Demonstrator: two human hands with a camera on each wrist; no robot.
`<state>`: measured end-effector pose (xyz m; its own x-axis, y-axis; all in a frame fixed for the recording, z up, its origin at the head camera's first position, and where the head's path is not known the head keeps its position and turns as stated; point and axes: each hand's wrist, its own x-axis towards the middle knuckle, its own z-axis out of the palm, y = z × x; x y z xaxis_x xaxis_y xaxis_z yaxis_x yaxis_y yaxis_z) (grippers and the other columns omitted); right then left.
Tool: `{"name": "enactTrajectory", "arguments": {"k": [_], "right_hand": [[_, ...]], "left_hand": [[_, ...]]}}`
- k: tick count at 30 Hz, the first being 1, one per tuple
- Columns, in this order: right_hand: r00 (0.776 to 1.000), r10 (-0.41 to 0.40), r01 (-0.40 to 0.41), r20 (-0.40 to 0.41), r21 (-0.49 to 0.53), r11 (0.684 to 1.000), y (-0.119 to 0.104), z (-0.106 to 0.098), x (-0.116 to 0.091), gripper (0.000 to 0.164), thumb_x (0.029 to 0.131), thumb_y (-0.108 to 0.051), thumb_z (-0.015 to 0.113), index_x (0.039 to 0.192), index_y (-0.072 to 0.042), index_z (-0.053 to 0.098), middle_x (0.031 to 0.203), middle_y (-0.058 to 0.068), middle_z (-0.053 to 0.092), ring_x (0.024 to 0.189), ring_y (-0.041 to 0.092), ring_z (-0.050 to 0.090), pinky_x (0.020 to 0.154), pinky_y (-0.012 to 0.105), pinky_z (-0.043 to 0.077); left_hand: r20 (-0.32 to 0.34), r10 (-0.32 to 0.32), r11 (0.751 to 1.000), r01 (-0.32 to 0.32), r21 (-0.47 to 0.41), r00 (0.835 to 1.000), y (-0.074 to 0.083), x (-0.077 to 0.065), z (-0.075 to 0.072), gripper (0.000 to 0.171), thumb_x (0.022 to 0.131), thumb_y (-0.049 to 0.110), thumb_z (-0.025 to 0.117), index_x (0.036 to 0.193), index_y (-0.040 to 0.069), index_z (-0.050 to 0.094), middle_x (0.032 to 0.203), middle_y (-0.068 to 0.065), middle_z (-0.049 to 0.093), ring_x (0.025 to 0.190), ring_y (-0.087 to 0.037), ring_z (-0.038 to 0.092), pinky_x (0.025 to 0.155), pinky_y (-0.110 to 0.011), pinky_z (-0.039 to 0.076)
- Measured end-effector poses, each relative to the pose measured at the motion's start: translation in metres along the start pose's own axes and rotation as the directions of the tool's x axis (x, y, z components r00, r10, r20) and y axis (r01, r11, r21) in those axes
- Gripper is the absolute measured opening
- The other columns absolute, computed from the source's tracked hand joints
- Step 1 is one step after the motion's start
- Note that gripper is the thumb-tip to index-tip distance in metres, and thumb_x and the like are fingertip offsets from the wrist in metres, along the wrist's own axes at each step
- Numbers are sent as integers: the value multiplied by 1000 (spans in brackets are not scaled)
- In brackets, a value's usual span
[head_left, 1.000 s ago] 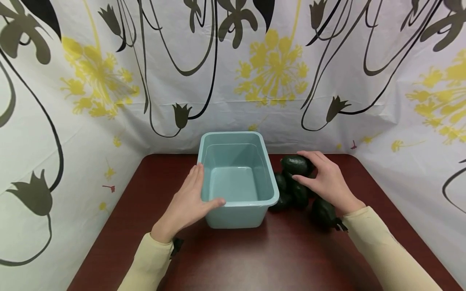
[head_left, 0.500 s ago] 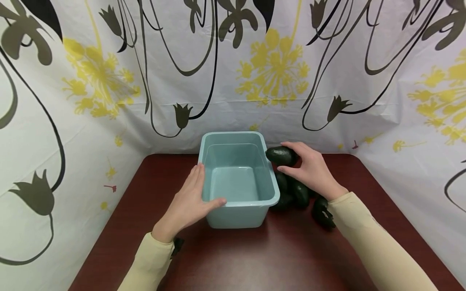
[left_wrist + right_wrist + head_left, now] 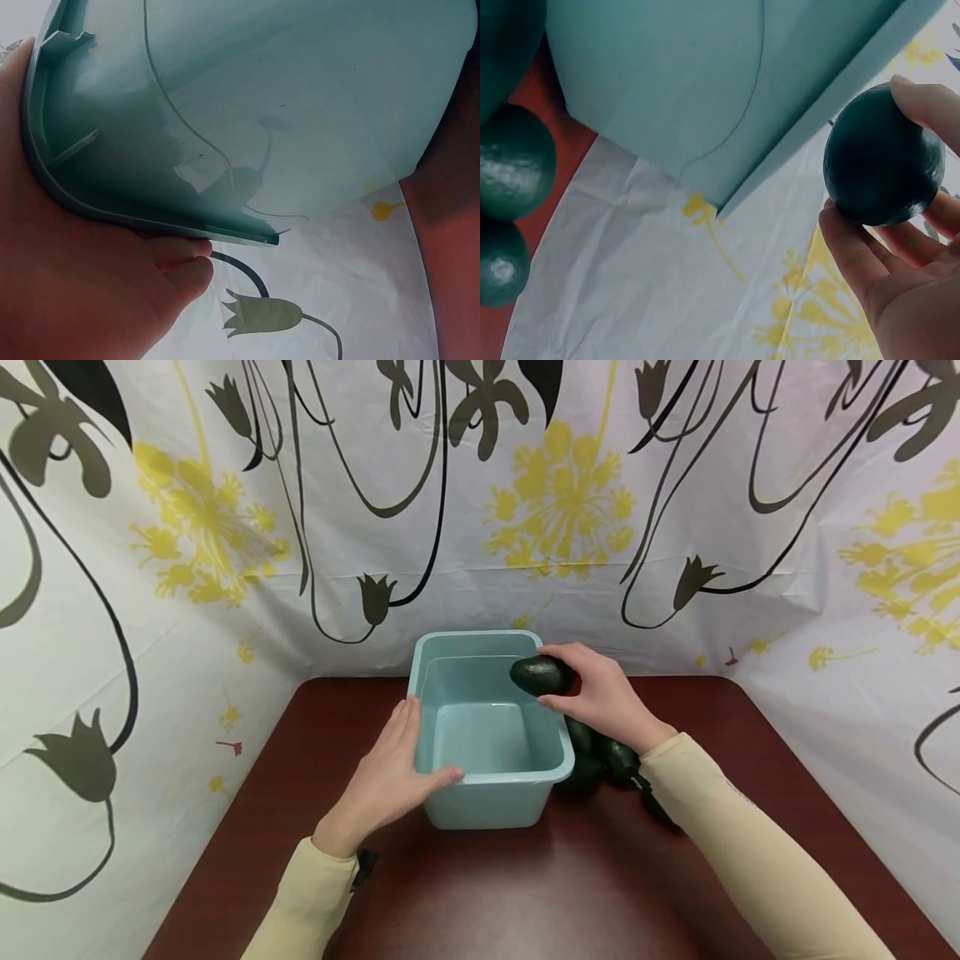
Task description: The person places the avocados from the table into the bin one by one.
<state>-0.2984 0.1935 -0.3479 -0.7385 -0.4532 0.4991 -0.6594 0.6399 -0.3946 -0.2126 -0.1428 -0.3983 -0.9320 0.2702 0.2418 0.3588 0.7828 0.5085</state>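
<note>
In the head view my right hand (image 3: 600,693) pinches a dark green avocado (image 3: 538,675) between thumb and fingers. It holds the fruit above the right rim of a light blue plastic bin (image 3: 486,802), whose floor shows bare. The right wrist view shows the same avocado (image 3: 885,157) in the fingertips, higher than the bin's rim. My left hand (image 3: 390,781) rests against the bin's left side and near corner, fingers straight along the rim and thumb on the front edge. Seen from its wrist, the left hand (image 3: 97,277) lies along the outside of the bin's rim (image 3: 150,223).
Several more avocados (image 3: 618,760) lie on the dark red table (image 3: 487,893) to the right of the bin, partly hidden by the right forearm. A white cloth (image 3: 465,560) with a flower print hangs behind and around the table.
My right hand has lifted the avocado off the pile and carried it left, over the bin's right rim. The left hand and the bin have stayed in place.
</note>
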Motion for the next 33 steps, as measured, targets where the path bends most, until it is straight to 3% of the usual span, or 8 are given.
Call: {"name": "enactTrajectory", "arguments": {"k": [6,9,13,17,21,25,28,33], "right_hand": [[999,-25,24,44,23,999,-7,11,9,65,84,-35,84,142,-28,55,130,-9,56,74,9,57,65,32,51],[997,-39,38,69,7,999,-9,17,12,66,83,-34,85,141,-25,56,131,-6,57,85,10,61,72,34,53],[994,-36,36,103,5,999,-11,25,14,67,82,-33,86,142,-25,56,133,-4,56,114,16,59,87,41,52],[990,-34,31,136,20,999,-11,31,14,68,82,-33,86,143,-24,55,136,-3,56,121,19,56,92,43,51],[985,-51,48,163,27,998,-10,36,13,69,82,-33,86,142,-20,56,130,-4,57,110,15,59,86,39,52],[982,-64,60,177,27,998,-9,40,12,67,82,-33,86,141,-23,57,123,-7,58,100,11,59,80,35,52],[978,-53,51,200,20,999,-10,41,13,66,81,-33,86,140,-27,57,122,-8,57,100,10,58,79,33,52],[968,-38,37,250,7,999,-13,40,16,65,81,-31,87,139,-21,59,126,-6,57,100,12,58,78,33,51]], "left_hand": [[2,-18,1000,18,-2,1000,0,0,1,126,77,89,51,162,6,9,169,-7,7,153,-20,5,116,-50,26],[8,-19,1000,19,1,1000,-1,0,1,126,77,89,50,162,7,7,169,-7,5,153,-20,4,117,-50,26],[8,-15,1000,15,5,1000,-1,-1,2,126,77,89,50,162,6,7,169,-8,5,153,-22,4,116,-51,26],[5,-10,1000,10,8,1000,-1,0,2,125,78,88,51,162,6,8,169,-8,5,153,-21,4,117,-50,26],[6,-9,1000,9,11,1000,-1,1,3,125,78,88,50,162,6,7,169,-8,4,154,-21,3,117,-50,25],[9,-8,1000,7,8,1000,-1,1,3,125,78,88,51,162,6,8,169,-7,4,154,-20,3,117,-50,25],[9,-7,1000,6,7,1000,-1,1,3,124,78,88,51,162,6,8,169,-6,3,153,-20,2,117,-50,25],[8,-5,1000,5,6,1000,0,0,2,125,78,88,51,162,6,7,169,-7,4,153,-20,3,116,-50,26]]}}
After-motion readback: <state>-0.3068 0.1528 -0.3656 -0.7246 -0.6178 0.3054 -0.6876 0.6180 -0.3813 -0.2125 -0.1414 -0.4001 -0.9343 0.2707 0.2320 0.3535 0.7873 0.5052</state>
